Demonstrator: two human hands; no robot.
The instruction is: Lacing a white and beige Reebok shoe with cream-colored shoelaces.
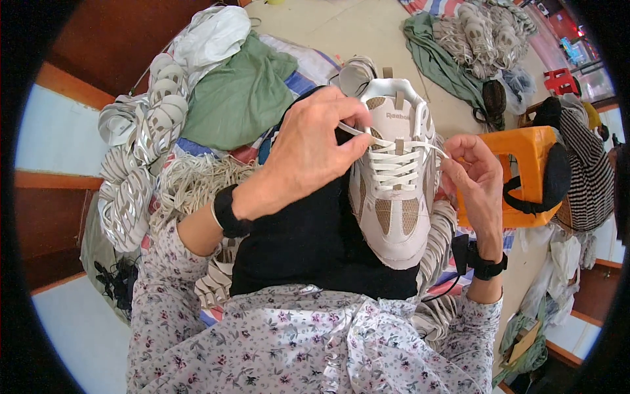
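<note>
A white and beige sneaker upper (pixel 394 226) rests on the black cloth (pixel 289 243) over my lap, toe toward me. White shoelace (pixel 396 167) crosses its front in several rows. My left hand (pixel 318 141) is at the left of the tongue, thumb and forefinger pinching one lace end. On the other side my right hand (pixel 474 174) pinches the other end, drawn out to the right of the eyelets. Both wrists wear black bands. The sneaker's underside is hidden.
Left are stacked shoe uppers (pixel 154 128), a green cloth (pixel 239 98) and a bundle of loose white laces (pixel 197 180). An orange plastic stool (pixel 518 148) stands at right. More uppers (pixel 482 39) lie on the floor at the back right, near a red stool (pixel 561 81).
</note>
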